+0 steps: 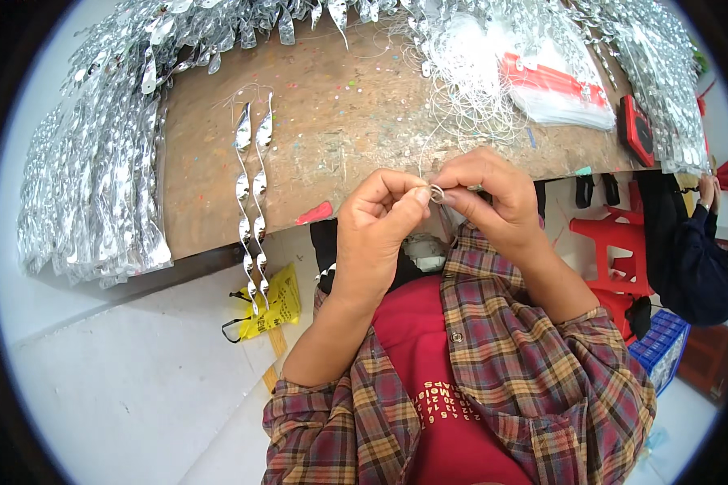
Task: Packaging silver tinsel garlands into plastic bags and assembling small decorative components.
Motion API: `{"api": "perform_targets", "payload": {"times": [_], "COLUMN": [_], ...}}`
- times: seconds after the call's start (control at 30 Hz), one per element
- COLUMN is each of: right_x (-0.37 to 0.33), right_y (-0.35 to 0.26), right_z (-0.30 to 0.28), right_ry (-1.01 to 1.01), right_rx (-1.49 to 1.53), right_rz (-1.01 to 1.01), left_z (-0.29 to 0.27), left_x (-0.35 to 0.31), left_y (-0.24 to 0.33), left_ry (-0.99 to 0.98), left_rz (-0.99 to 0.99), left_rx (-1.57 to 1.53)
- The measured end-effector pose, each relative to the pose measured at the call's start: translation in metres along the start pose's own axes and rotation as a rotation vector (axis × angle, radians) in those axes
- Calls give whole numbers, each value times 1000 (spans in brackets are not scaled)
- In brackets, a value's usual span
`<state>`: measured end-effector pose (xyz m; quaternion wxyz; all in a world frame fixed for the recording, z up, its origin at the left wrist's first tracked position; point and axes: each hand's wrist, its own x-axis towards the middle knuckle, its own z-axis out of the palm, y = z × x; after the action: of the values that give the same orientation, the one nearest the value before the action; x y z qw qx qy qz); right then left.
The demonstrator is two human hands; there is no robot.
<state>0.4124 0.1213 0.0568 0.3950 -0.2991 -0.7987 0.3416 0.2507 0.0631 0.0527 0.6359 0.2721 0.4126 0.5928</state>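
My left hand [374,230] and my right hand [500,198] meet just over the near edge of the table, both closed in a pinch. Between their fingertips is a small, shiny ring-like loop [436,193]; whether it is metal or coiled string I cannot tell. A thin white string runs up from the fingers toward a loose tangle of white string [473,97] on the table. To the left, two twisted silver foil strips [243,186] lie side by side, their lower ends hanging past the table edge.
Silver foil strips are heaped along the left [97,178] and back of the wooden table [332,105]. Clear bags with red bands [554,77] and a red-black device [636,131] lie at right. Below are a yellow bag [275,303], red stool [615,242] and blue crate [662,343]. Another person is at far right.
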Motion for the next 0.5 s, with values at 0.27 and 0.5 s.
{"api": "perform_targets", "payload": {"times": [0.27,0.5], "right_x": [3,2], "right_y": [-1,1], "right_z": [1,-5], "right_ry": [64,144], "right_rx": [-265,-68], "right_rz": [-176,65], "left_z": [2,-1], "left_x": [-1,-3], "left_y": [-4,-1], "left_ry": [9,38], "left_rz": [127,73], "left_rx": [247,205]}}
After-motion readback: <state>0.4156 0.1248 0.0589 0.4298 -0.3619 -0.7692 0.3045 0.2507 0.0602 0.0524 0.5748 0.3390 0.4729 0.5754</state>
